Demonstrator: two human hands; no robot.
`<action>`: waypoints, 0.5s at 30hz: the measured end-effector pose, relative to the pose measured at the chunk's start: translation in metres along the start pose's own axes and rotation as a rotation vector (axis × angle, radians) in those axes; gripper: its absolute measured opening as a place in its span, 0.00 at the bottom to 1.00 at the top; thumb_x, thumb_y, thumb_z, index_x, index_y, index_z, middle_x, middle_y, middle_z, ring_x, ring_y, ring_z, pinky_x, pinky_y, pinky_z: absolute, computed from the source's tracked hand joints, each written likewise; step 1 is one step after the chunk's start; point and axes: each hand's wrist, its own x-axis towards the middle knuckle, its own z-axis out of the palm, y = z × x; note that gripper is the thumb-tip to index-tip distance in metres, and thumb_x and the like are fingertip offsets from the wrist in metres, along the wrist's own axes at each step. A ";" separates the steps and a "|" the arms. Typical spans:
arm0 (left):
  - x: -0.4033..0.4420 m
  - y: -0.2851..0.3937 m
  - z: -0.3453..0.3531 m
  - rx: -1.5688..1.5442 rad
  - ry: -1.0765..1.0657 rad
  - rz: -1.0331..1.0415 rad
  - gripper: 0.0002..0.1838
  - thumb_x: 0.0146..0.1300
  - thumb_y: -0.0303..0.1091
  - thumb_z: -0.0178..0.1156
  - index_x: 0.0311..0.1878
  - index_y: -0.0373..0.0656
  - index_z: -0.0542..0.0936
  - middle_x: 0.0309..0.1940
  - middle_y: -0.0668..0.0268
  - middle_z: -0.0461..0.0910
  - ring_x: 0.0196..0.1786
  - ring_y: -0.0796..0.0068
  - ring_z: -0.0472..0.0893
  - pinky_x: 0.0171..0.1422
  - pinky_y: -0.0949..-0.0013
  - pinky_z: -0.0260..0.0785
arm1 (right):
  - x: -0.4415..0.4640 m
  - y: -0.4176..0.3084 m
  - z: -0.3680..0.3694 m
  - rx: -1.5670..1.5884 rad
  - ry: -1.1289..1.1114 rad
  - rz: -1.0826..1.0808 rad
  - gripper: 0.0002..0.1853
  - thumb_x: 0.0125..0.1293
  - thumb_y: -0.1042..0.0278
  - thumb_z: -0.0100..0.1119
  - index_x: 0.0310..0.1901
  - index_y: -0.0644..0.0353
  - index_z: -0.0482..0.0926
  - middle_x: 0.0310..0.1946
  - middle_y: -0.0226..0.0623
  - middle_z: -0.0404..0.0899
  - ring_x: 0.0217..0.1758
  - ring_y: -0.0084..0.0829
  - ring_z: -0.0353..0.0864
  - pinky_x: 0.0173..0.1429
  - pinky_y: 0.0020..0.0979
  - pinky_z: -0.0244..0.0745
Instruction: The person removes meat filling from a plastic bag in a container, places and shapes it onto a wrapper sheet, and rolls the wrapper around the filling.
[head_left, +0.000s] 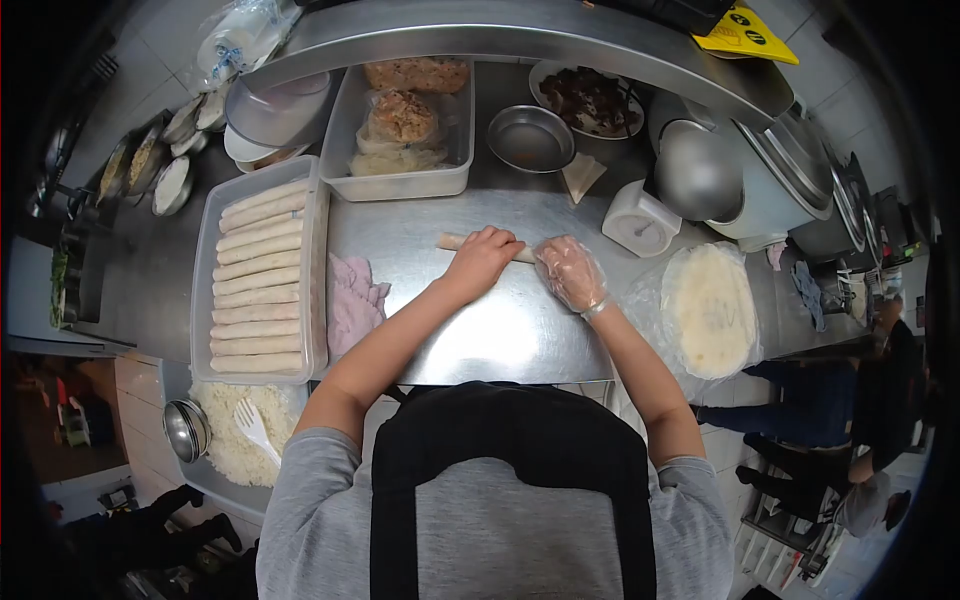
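A pale rolled wrapper (452, 242) lies crosswise on the steel counter (480, 345). My left hand (484, 262), bare, rests on it with the fingers curled over it and pressed together. At the roll's right end is my right hand (570, 272), in a clear plastic glove, its fingers closed around that end. To the left, a plastic tray (322, 270) holds several finished rolls (258, 270) in a column. Between tray and hands lies a crumpled pink cloth (355, 300). A stack of round flat wrappers (710, 310) sits on plastic film to the right.
Behind are a plastic tub (400, 187) with bagged filling, a metal bowl (531, 138), a plate of dark food (585, 100), a folded wrapper piece (582, 178) and a white scale (640, 220). A shelf edge (520, 38) overhangs. Other people (810, 400) stand at right.
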 end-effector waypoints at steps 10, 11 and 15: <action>0.044 -0.010 -0.009 0.119 0.022 -0.025 0.21 0.61 0.33 0.59 0.59 0.43 0.76 0.54 0.62 0.73 0.59 0.60 0.70 0.61 0.55 0.63 | 0.028 0.052 -0.003 0.281 -0.043 0.280 0.08 0.57 0.72 0.61 0.39 0.64 0.82 0.37 0.44 0.82 0.42 0.44 0.81 0.49 0.39 0.75; 0.049 -0.006 -0.005 0.122 0.024 -0.025 0.21 0.61 0.33 0.59 0.59 0.43 0.76 0.54 0.62 0.73 0.59 0.60 0.70 0.61 0.55 0.63 | 0.029 0.051 -0.009 0.322 0.039 0.366 0.09 0.58 0.72 0.61 0.39 0.64 0.82 0.38 0.44 0.82 0.42 0.43 0.81 0.49 0.37 0.75; 0.073 0.036 0.014 0.042 -0.125 -0.007 0.22 0.58 0.37 0.62 0.56 0.42 0.76 0.54 0.60 0.73 0.60 0.59 0.69 0.61 0.55 0.63 | 0.028 0.029 -0.045 0.466 0.245 0.472 0.09 0.61 0.72 0.61 0.41 0.66 0.82 0.38 0.45 0.82 0.42 0.39 0.82 0.48 0.33 0.75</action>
